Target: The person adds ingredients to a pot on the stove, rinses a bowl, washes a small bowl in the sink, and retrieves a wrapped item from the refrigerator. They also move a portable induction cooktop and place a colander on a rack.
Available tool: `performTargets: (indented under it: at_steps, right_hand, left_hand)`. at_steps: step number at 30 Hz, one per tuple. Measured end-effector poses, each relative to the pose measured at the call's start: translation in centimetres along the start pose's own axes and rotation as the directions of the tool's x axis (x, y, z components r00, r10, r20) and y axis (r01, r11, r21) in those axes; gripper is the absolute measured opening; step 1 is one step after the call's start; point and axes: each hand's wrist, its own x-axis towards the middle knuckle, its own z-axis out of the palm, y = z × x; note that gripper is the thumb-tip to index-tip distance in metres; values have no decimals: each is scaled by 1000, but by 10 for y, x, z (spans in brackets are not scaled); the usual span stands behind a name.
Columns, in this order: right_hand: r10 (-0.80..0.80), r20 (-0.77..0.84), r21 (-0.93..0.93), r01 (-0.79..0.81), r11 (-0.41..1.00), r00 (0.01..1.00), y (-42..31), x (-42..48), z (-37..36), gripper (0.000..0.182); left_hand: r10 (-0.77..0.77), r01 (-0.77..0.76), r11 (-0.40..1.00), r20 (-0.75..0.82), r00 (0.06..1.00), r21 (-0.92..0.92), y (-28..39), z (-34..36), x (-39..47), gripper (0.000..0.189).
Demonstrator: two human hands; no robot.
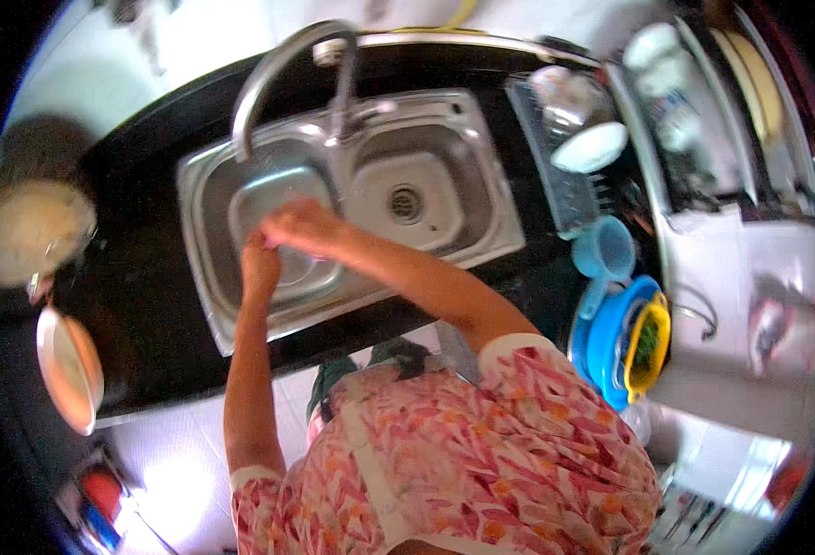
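Both hands meet over the left basin of a double-bowl stainless steel sink [498, 232]. My right hand [303, 225] reaches across from the right and touches the top of my left hand [262, 260]. Blur and the bent fingers hide whether anything is between them. Just beyond the hands, the spout of a curved metal faucet [258, 94] arches over the same basin. Beneath my hands the basin floor [265, 184] looks shiny, and part of it is covered. The right basin [425, 177] shows a round drain strainer [405, 202].
A dish rack [553, 198] with a white bowl [590, 148] stands right of the sink. Nearer are a blue mug [602, 250], blue basins [598, 354] and a yellow basket [659, 361] holding greens. A round pale item [36, 232] and an orange-and-white bowl [67, 371] sit left on the black countertop [137, 270].
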Motion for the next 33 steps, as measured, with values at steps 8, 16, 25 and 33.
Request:
performTargets:
  at_steps: [8,16,25,33]
  right_hand:
    - [805,-77,835,-403,374,589,24,-40,61,25]
    - [370,-44,-94,-373,923,928,17,-18,4,15]
    - [729,-15,131,-722,680,684,54,-34,28,28]
    - [304,34,425,-289,858,952,-14,-23,15,32]
  left_hand:
    - [-195,89,913,-237,952,-397,8,21,10,46]
    - [-90,81,940,-11,996,-332,4,-2,-2,49]
    - [-632,451,303,177,754,-840,1,22,7,34]
    - [-408,263,109,198,891,-959,-36,32,6,41]
